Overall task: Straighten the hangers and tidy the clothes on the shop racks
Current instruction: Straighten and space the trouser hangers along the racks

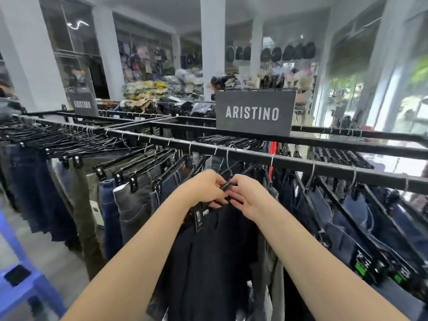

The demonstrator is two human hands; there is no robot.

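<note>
Here both arms reach out to the black rail [301,166], where the left grip [205,188] and right grip [246,196] meet, fingers curled and pinching the black hanger clip [228,186] atop a pair of dark trousers [215,256]. These hang mid-rail among jeans [108,205], below and left of the grey ARISTINO sign [254,112]. A blue stool [34,289] stands at lower left

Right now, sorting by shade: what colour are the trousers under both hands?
The hanging trousers are near-black, seen in head view.
</note>
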